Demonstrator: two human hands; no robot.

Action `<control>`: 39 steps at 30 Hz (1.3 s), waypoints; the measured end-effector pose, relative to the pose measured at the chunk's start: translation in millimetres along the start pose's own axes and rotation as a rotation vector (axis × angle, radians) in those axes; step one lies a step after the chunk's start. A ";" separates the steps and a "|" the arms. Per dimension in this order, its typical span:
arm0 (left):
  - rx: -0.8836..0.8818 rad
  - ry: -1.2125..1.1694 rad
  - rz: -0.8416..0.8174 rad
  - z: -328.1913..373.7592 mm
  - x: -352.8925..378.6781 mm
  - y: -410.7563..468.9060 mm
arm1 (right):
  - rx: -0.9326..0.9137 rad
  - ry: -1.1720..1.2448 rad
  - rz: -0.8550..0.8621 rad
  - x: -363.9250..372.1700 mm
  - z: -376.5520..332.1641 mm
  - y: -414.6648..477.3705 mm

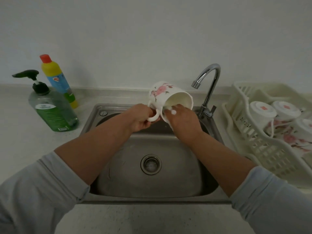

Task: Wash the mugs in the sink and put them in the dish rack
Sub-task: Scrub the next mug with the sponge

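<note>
left hand (pixel 142 119) gripping mug (pixel 166 95) handle — right hand (pixel 183 119) inside

A plain, pale grey-white wall (pixel 152 31) fills the upper half, in dim, even light. Below it runs a light speckled stone desk (pixel 18 137) with a low raised back edge.

Glossy glazed ceramic mug (pixel 162 93). Brushed, dull-sheen steel sink (pixel 168 146). Polished chrome tap (pixel 211 73). Cream perforated plastic dish rack (pixel 253 132). Speckled matt stone-look desk (pixel 20 129). Clear smooth plastic soap bottle (pixel 54 114).

Bottles (pixel 54 112) stand left of the sink (pixel 128 174), dish rack (pixel 263 149) right, holding seemingly three mugs (pixel 263 110).
</note>
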State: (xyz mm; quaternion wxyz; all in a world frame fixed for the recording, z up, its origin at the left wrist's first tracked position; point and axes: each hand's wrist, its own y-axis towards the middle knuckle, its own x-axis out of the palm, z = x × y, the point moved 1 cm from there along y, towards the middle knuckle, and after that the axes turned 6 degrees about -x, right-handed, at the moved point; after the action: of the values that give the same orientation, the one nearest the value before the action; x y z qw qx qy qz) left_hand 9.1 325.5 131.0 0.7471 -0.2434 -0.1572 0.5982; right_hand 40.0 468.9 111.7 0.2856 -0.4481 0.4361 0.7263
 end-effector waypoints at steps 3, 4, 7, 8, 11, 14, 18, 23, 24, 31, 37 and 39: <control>0.101 0.104 0.041 3.3 3.4 -1.0 | 0.097 0.334 -0.212 -8.8 -10.8 9.0; 0.123 0.144 0.045 4.4 4.9 -2.7 | 0.166 0.516 -0.306 -11.6 -9.8 12.7; 0.136 0.256 0.051 8.4 8.1 -11.7 | 0.306 0.928 -0.390 -17.9 -2.6 15.9; 0.132 0.282 0.051 10.5 8.3 -14.8 | 0.329 1.047 -0.360 -19.3 -0.1 14.6; 0.078 0.255 0.058 18.4 9.1 -19.6 | 0.321 1.265 -0.154 -20.7 -1.7 9.2; -0.024 0.051 0.060 21.6 12.6 -17.9 | 0.315 1.115 0.110 -21.3 -5.9 6.9; -0.035 -0.134 0.055 12.2 16.3 -20.2 | 0.294 0.755 0.149 -19.8 3.6 -1.7; 0.036 -0.011 0.000 -0.3 19.0 -37.8 | 0.065 0.316 -0.313 -22.1 0.9 -9.5; 0.061 0.062 -0.011 0.0 18.5 -41.3 | 0.062 0.202 -0.375 -23.3 -0.9 -9.2; 0.118 0.171 0.010 -0.7 0.6 -55.8 | 0.164 0.943 -0.310 -49.8 -28.9 -5.3; 0.186 0.177 -0.003 13.5 4.6 -63.4 | 0.321 1.687 -0.007 -67.3 -22.4 -5.5; 0.233 0.164 0.000 17.6 7.7 -65.5 | 0.345 1.685 0.101 -68.3 -22.1 -3.2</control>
State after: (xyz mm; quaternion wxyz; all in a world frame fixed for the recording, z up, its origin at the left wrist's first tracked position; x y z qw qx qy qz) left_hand 55.2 325.2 181.4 0.7808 -0.2031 -0.0250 0.5903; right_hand 81.2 449.0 167.1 -0.1020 -0.7680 0.6262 0.0871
